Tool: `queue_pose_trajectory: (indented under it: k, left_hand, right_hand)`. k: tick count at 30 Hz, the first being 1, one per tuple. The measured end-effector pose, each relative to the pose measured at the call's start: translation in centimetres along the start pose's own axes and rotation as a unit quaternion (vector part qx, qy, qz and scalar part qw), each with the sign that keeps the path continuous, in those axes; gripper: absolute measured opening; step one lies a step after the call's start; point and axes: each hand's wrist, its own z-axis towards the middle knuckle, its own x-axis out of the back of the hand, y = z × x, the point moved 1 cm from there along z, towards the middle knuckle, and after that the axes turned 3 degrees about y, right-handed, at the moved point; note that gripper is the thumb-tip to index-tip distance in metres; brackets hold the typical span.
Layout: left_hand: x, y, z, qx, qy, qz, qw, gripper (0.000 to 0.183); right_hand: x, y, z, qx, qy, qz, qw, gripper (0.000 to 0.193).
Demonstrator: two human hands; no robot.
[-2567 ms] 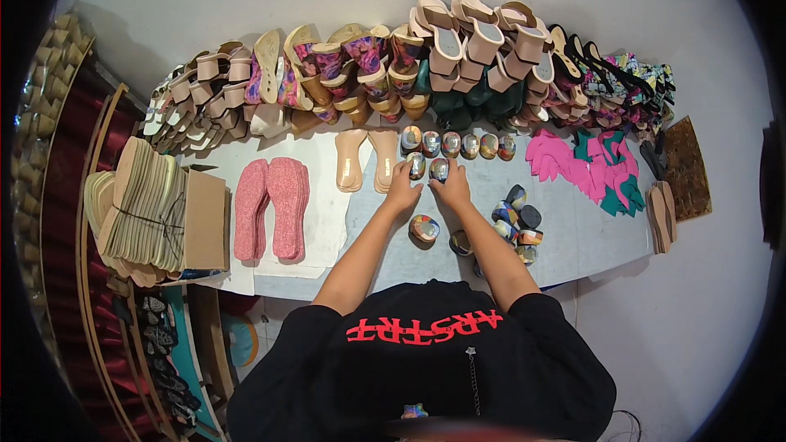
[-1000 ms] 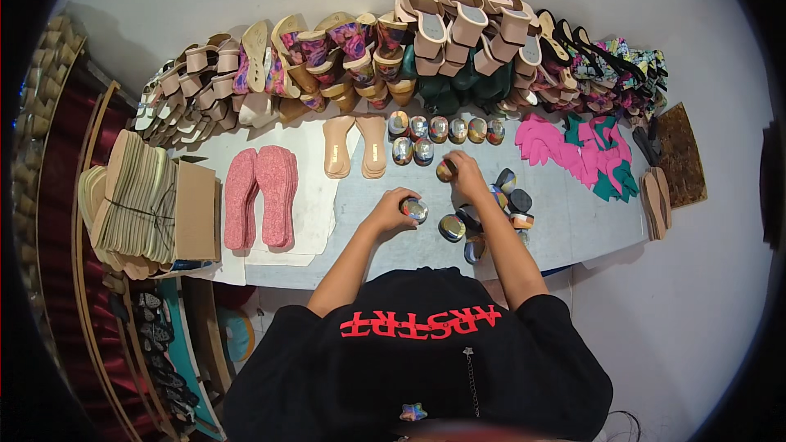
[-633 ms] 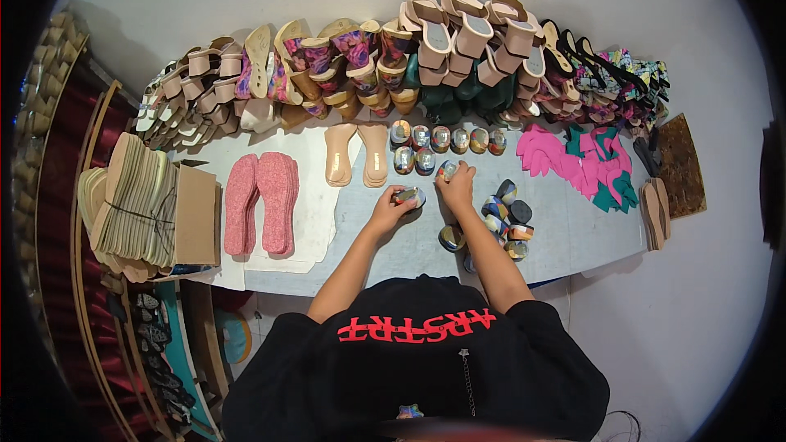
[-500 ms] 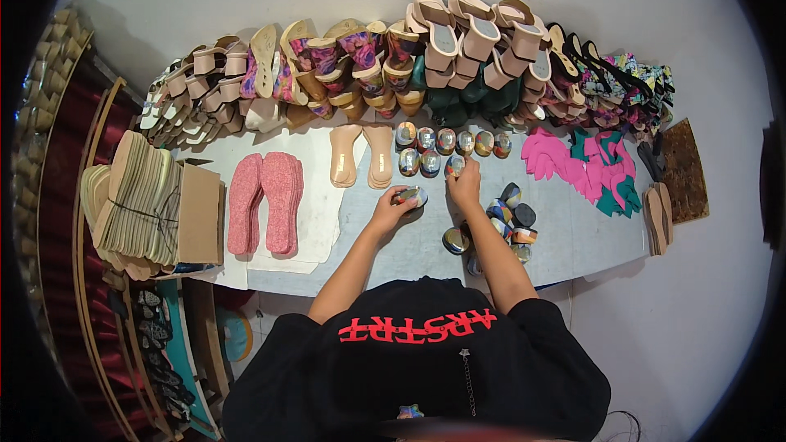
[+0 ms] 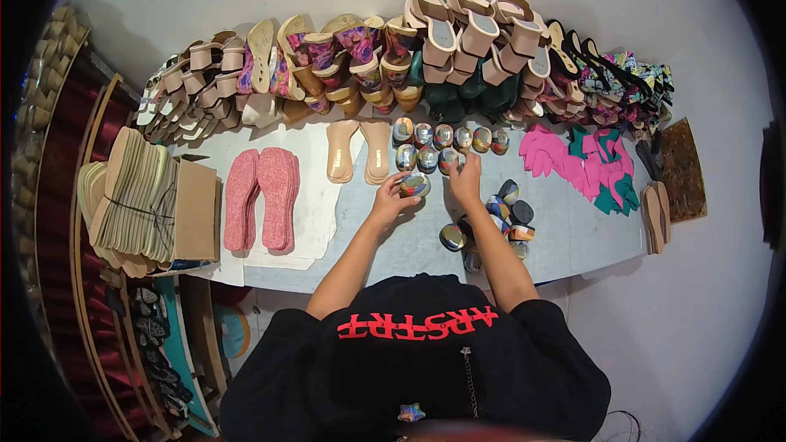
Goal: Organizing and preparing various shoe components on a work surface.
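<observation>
My left hand [image 5: 395, 204] has its thumb and fingers around a rounded, multicoloured shoe heel [image 5: 415, 186], just in front of two rows of similar heels. With its fingertips, my right hand [image 5: 465, 184] grips another patterned shoe heel [image 5: 447, 161] at the right end of the nearer row. Behind it stands the farther row of heels [image 5: 443, 136], several side by side on the grey table [image 5: 360, 250]. A loose pile of heels [image 5: 521, 213] lies beyond my right forearm, some on their sides. One shiny heel [image 5: 452, 236] sits close to that forearm.
Tan insoles [image 5: 341, 151] lie left of the rows, then pink speckled soles [image 5: 278, 205] on white paper. A tied stack of soles [image 5: 139, 196] stands beside a cardboard box [image 5: 196, 209]. Pink and green cut pieces [image 5: 585, 164] lie right. Finished sandals [image 5: 360, 49] line the wall.
My left hand has lifted slightly toward the rows and turned its heel so the shiny rounded side shows more. The right hand has set its heel closer against the nearer row.
</observation>
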Motion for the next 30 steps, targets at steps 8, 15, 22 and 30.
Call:
queue_pose_trajectory:
  k: [8,15,22,30]
  left_hand:
    - [-1.3,-0.2,1.3,0.034,-0.066,0.022,0.997,0.07]
    - [-4.0,-2.2,3.3,-0.02,0.013,0.071,0.997,0.049]
    - [-6.3,-3.0,4.3,-0.205,-0.116,0.426,0.874,0.041]
    - [-5.6,-4.9,3.6,-0.138,-0.186,0.6,0.766,0.07]
  right_hand:
    - [4.0,-3.9,-2.0,-0.062,-0.341,0.285,0.894,0.059]
    - [6.1,-1.1,-0.8,-0.092,-0.207,0.027,0.974,0.061]
    - [3.0,3.8,1.1,-0.145,-0.072,-0.072,0.984,0.06]
    - [1.2,4.6,0.3,-0.122,-0.054,-0.04,0.99,0.061]
